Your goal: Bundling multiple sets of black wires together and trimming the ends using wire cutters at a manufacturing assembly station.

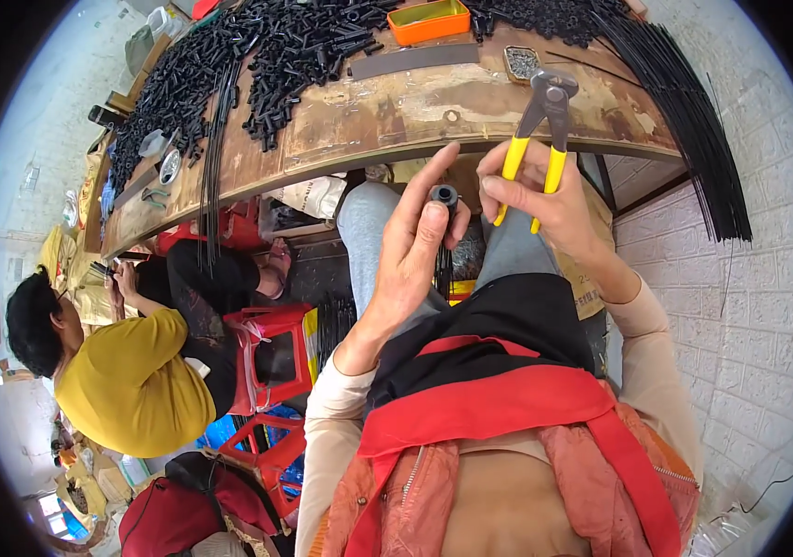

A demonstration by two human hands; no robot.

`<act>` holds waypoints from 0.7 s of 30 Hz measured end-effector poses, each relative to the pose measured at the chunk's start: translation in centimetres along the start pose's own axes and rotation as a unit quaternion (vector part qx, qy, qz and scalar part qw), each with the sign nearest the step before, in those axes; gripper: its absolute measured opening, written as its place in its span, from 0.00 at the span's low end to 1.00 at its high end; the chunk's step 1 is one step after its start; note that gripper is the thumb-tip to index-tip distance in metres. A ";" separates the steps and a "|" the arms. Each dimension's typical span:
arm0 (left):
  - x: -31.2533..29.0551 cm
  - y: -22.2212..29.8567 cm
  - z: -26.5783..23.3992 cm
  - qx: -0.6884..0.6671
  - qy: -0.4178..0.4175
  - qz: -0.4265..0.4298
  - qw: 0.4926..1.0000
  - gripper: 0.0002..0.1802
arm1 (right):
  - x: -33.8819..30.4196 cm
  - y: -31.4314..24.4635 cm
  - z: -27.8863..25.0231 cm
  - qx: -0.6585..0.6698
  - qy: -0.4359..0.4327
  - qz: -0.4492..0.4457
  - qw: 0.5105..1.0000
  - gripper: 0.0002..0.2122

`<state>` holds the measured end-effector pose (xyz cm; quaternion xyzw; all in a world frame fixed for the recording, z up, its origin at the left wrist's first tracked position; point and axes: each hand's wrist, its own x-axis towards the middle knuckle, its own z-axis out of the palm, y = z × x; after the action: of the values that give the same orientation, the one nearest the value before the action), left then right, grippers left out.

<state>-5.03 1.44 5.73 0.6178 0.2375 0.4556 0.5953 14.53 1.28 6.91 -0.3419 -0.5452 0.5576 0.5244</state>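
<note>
Past the red apron (485,413) at lower centre, I watch remotely as the left hand (406,255) pinches a black tubular fitting (445,194) mid-frame and the right hand (554,206) grips yellow-handled end-cutting pincers (513,156) right of centre, seemingly a positioning step whose next move calls for aligning them.

Workbench (471,97): rough wood. On it: plasticky black tubes (290,70), glossy orange box (434,31). By its edge: metal pincers (554,95), smooth grips (514,158).
</note>
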 end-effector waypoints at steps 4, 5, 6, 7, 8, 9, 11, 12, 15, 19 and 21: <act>0.3 -0.4 0.0 -0.030 0.006 -0.001 1.000 0.34 | -0.4 0.8 1.0 0.041 0.012 -0.013 0.999 0.08; 0.4 -0.4 0.0 -0.037 -0.001 0.003 0.999 0.35 | -0.4 1.0 1.0 0.042 0.015 -0.026 0.999 0.08; 0.5 -0.5 -0.1 -0.043 -0.008 0.008 0.999 0.35 | -0.5 1.2 1.1 0.044 0.020 -0.039 0.998 0.07; 0.5 -0.6 -0.3 -0.038 -0.008 0.004 0.999 0.35 | -0.4 1.2 1.0 0.048 0.020 -0.037 0.998 0.07; 0.4 -0.7 -0.5 -0.038 -0.017 -0.002 0.999 0.36 | -0.4 1.6 1.1 0.053 0.020 -0.037 0.998 0.07; 0.4 -0.7 -0.6 -0.038 -0.027 -0.008 0.999 0.36 | -0.5 2.0 1.3 0.057 0.027 -0.051 0.997 0.06; 0.5 -0.7 -0.6 -0.037 -0.032 -0.006 0.999 0.36 | -0.5 2.2 1.8 0.064 0.033 -0.064 0.995 0.06; 0.6 -0.7 -0.6 -0.041 -0.037 -0.001 0.998 0.37 | -0.5 2.0 2.1 0.084 0.017 -0.047 0.995 0.05; 0.5 -0.7 -0.4 -0.041 -0.020 -0.014 0.999 0.37 | -0.3 1.5 2.6 0.091 0.006 -0.029 0.995 0.05; 0.6 -0.8 -0.8 -0.055 -0.030 -0.006 0.998 0.37 | -0.2 1.8 2.8 0.071 0.003 -0.024 0.997 0.06; 0.6 -0.9 -1.0 -0.051 -0.032 -0.007 0.998 0.37 | 0.0 1.8 2.9 0.067 0.000 -0.029 0.997 0.06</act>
<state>-5.35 2.66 4.95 0.5996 0.1991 0.4425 0.6364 11.36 0.85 5.64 -0.2902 -0.5162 0.5777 0.5618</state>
